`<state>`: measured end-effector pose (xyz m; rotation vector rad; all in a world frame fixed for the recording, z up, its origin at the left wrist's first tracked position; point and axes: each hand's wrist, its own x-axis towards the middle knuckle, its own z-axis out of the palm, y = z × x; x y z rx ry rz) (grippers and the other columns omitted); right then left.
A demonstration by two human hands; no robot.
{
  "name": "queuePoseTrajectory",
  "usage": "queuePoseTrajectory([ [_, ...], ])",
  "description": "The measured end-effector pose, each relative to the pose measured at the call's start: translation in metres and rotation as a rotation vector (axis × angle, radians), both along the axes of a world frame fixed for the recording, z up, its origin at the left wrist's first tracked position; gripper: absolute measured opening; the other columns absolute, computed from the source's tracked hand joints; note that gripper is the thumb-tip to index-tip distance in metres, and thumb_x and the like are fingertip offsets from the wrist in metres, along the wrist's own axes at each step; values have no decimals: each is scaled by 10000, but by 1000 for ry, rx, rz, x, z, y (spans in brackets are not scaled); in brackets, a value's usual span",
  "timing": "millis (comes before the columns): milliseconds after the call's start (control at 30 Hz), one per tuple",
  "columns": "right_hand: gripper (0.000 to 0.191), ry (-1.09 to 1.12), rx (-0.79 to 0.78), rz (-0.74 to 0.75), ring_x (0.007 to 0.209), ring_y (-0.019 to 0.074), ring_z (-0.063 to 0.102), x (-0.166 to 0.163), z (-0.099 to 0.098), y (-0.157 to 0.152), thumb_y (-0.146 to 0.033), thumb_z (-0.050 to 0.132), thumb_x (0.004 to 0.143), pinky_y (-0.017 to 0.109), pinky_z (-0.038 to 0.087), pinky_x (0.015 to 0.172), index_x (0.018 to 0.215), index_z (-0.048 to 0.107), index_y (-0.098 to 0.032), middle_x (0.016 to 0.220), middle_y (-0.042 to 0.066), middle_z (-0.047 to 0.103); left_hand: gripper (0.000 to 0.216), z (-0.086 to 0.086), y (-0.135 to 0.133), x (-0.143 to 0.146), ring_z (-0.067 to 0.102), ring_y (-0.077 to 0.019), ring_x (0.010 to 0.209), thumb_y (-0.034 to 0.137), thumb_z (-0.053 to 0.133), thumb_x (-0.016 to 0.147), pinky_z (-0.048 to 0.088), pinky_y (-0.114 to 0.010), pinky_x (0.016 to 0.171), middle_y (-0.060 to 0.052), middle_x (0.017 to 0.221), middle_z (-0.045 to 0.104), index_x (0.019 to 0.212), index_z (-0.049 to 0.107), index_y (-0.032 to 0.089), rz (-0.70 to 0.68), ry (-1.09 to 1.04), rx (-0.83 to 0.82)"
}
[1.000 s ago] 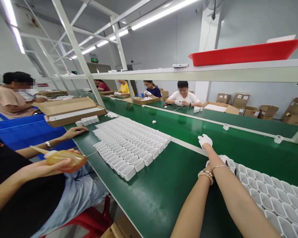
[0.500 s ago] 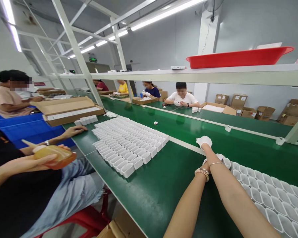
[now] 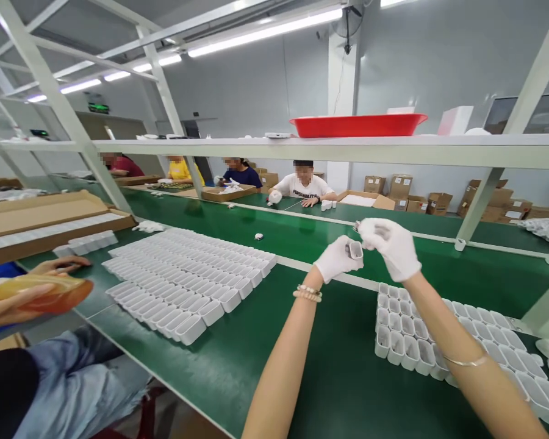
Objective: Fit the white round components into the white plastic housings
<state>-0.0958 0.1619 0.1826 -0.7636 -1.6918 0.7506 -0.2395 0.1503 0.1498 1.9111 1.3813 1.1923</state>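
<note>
My left hand [image 3: 335,260], in a white glove, is closed round a small white plastic cup [image 3: 355,250], whose open top tilts towards me. Just right of it and slightly higher, my gloved right hand [image 3: 392,245] pinches a small dark, shiny piece [image 3: 357,225], too small to name. Both hands are raised above the green bench. Below my right forearm stand close rows of similar white cups [image 3: 410,352], partly hidden by the arm. To the left, a larger block of oblong white cups [image 3: 193,329] covers the bench.
A co-worker's hand [image 3: 25,299] at the left holds an amber bottle [image 3: 68,294]. Overhead runs a shelf [image 3: 238,150] with a red tray [image 3: 357,125]. A shelf post [image 3: 480,207] rises at the right. An open cardboard box [image 3: 50,228] lies at the far left.
My view has swung to the right. My hands have come up from beside the right-hand cups; the left now shows a cup in its grip, and the right hand is beside it with a small piece.
</note>
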Motion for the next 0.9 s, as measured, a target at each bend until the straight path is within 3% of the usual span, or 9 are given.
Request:
queuePoseTrajectory([
  [133, 322, -44, 183, -137, 794, 226, 685, 74, -4, -41, -228, 716, 682, 378, 595, 715, 998, 683, -176, 908, 70, 730, 353, 38, -41, 4, 603, -155, 856, 183, 690, 665, 505, -256, 727, 17, 943, 632, 997, 574, 206, -98, 174, 182],
  [267, 326, -321, 416, -134, 720, 176, 658, 107, 0, -66, -224, 665, 742, 322, 592, 665, 1067, 674, -205, 928, 54, 717, 360, 55, -75, 22, 602, -162, 902, 122, 629, 695, 499, -275, 768, 7, 1028, 641, 1033, 597, 243, -128, 395, 373],
  [367, 323, -392, 500, -88, 678, 136, 626, 111, 10, -76, -213, 661, 768, 277, 582, 657, 1091, 660, -225, 908, 26, 703, 329, 58, -84, 29, 605, -154, 936, 69, 595, 725, 490, -279, 834, -4, 1030, 651, 1012, 583, 230, -183, 430, 541],
  [500, 337, -380, 515, -17, 661, 111, 615, 110, 16, -81, -166, 629, 795, 255, 583, 657, 1129, 641, -217, 851, -5, 697, 376, 60, -89, 28, 580, -130, 828, -1, 535, 743, 495, -287, 802, -1, 893, 625, 1062, 522, 198, -267, 441, 678],
  [733, 277, -342, 451, -65, 549, 81, 593, 101, 13, -90, -199, 641, 807, 193, 571, 558, 1080, 675, -165, 728, -26, 693, 470, 61, -94, 29, 525, -107, 769, -98, 520, 683, 482, -260, 753, 20, 853, 579, 1054, 494, 189, -219, 546, 669],
  [900, 238, -321, 362, -77, 519, 81, 590, 95, 13, -93, -234, 641, 817, 164, 555, 525, 1048, 655, -180, 613, -57, 649, 468, 59, -93, 29, 569, -112, 835, -93, 536, 678, 491, -256, 810, -4, 933, 616, 1060, 495, 174, -201, 547, 733],
])
